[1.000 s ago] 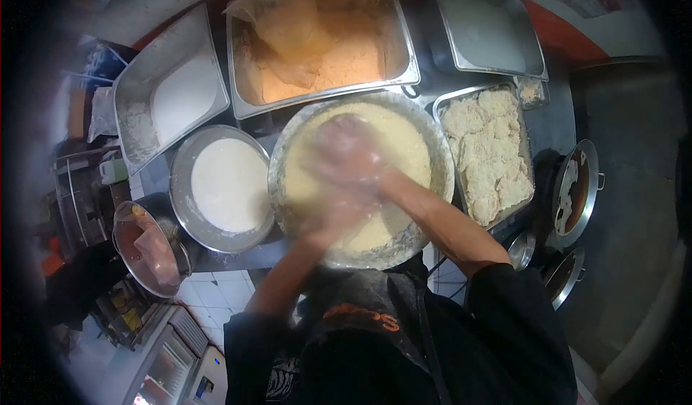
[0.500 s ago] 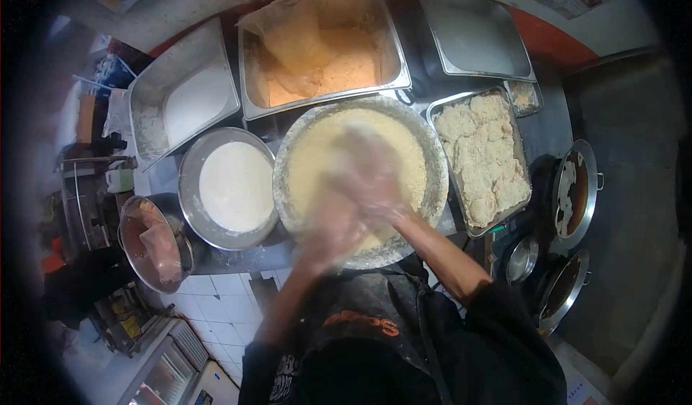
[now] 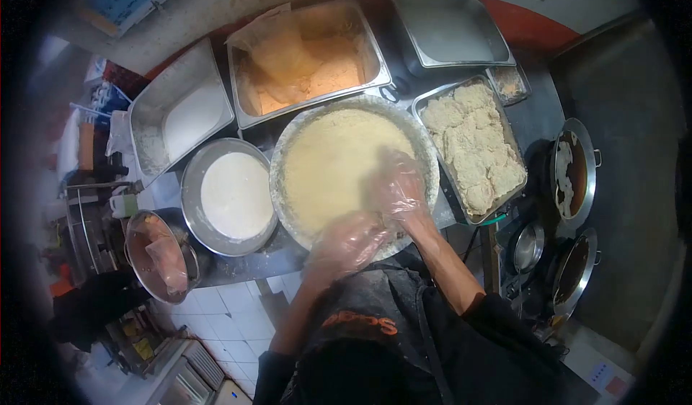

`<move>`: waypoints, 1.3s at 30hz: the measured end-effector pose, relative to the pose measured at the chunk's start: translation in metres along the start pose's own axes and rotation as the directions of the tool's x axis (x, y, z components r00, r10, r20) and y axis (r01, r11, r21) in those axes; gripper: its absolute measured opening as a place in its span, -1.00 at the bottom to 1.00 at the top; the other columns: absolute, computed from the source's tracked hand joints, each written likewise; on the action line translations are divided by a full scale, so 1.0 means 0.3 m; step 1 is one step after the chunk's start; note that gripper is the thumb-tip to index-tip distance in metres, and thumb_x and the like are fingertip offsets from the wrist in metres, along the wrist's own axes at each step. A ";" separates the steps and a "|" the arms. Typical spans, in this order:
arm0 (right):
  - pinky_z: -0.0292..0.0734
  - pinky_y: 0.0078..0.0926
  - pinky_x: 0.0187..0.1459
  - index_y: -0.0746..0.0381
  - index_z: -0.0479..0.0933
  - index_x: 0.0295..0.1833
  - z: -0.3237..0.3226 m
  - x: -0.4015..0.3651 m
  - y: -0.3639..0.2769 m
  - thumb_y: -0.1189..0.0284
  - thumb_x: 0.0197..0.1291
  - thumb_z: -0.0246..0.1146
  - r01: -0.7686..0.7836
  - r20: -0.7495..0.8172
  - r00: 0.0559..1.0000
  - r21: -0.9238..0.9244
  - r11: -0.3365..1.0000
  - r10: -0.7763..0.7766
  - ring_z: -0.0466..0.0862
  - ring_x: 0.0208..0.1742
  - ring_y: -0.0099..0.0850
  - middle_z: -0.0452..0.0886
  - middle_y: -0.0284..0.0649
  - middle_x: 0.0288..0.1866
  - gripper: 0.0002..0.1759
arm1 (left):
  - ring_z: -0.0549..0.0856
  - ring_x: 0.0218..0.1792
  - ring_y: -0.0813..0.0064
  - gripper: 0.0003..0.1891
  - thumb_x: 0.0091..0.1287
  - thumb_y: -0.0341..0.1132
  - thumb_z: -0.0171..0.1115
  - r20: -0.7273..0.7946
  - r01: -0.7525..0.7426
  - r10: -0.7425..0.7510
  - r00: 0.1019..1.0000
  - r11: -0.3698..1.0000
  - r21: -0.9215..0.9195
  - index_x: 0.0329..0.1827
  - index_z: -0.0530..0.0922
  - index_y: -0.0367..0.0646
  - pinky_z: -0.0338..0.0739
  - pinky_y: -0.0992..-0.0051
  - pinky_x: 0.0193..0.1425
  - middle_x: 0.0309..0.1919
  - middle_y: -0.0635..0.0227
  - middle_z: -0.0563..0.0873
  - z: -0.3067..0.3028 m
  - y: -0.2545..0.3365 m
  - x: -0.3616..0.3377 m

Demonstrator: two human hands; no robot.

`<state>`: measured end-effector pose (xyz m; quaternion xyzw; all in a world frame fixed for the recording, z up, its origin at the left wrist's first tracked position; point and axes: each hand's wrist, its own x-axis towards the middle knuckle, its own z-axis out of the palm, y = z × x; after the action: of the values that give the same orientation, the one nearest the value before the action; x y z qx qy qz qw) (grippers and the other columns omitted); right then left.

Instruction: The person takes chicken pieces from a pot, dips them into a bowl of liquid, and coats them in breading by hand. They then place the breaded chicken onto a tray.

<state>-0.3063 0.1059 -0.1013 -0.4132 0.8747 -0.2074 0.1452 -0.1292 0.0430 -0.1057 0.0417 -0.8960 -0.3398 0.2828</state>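
Observation:
A wide metal bowl (image 3: 278, 214) holds pale yellow crumbs (image 3: 331, 160). My left hand (image 3: 353, 239), in a clear plastic glove, is curled over the bowl's front rim; whatever its fingers hold is hidden. Close by, my right hand (image 3: 401, 183), gloved too, reaches down at the right part of the crumbs. Its fingers are smeared and partly hidden. Right of the bowl, a metal tray (image 3: 513, 202) carries several flat crumb-coated pieces (image 3: 472, 142). To the left sits a round metal bowl (image 3: 193, 214) of white liquid (image 3: 236, 194).
Behind stand a pan of white powder (image 3: 194, 120), a pan of orange powder (image 3: 335, 73) with a plastic bag (image 3: 285, 52), and another metal pan (image 3: 454, 34). A pot (image 3: 133, 261) stands lower left. Pans with brown contents (image 3: 566, 189) are at the right.
My hands were blurred together over the middle of the crumbs. Now they are lower and further right, slightly apart, near the front rim. The whole view has shifted a little.

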 end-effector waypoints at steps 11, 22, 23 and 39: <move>0.56 -0.05 0.08 0.37 0.64 0.02 0.072 0.054 0.028 0.07 0.13 0.41 -0.125 0.145 0.983 0.095 0.988 0.111 0.68 0.00 0.08 0.69 0.19 -0.08 -0.42 | 0.75 -0.23 0.11 -0.87 0.40 -0.38 0.32 -0.024 0.350 -0.352 0.936 0.934 -0.075 -0.14 0.66 -0.29 0.62 0.26 -0.11 -0.27 0.07 0.73 -0.072 -0.010 -0.030; 0.58 -0.12 -0.12 0.35 0.63 -0.11 0.191 0.066 0.090 0.10 0.12 0.40 0.065 -0.074 0.997 0.709 0.703 -0.017 0.70 -0.18 -0.07 0.68 0.10 -0.23 -0.51 | 0.74 -0.21 0.17 -0.87 0.47 -0.37 0.24 -0.031 0.537 -0.543 0.839 0.837 -0.106 -0.13 0.66 -0.27 0.59 0.29 -0.06 -0.25 0.11 0.72 -0.091 0.012 -0.031; 0.57 -0.13 -0.17 0.35 0.61 -0.12 0.136 0.062 0.055 0.10 0.13 0.40 -0.012 0.003 1.000 0.684 0.729 0.013 0.69 -0.21 -0.10 0.67 0.08 -0.25 -0.52 | 0.74 -0.21 0.17 -0.87 0.47 -0.37 0.24 -0.043 0.545 -0.551 0.833 0.832 -0.103 -0.13 0.66 -0.27 0.59 0.29 -0.06 -0.25 0.11 0.72 -0.092 0.012 -0.032; 0.62 -0.19 0.11 0.32 0.62 0.20 -0.370 0.001 0.009 0.22 0.17 0.45 -0.042 0.034 0.999 0.536 0.843 0.028 0.71 0.05 -0.20 0.71 -0.02 -0.02 -0.45 | 0.73 -0.25 0.16 -0.94 0.39 -0.47 0.26 -0.128 0.519 -0.537 0.834 0.842 -0.149 -0.19 0.67 -0.25 0.59 0.29 -0.13 -0.28 0.13 0.72 -0.084 0.014 -0.032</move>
<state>-0.3556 0.1342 -0.0059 -0.3425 0.7874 -0.4359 0.2696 -0.1073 0.0340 -0.0925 0.2998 -0.8035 -0.4480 0.2526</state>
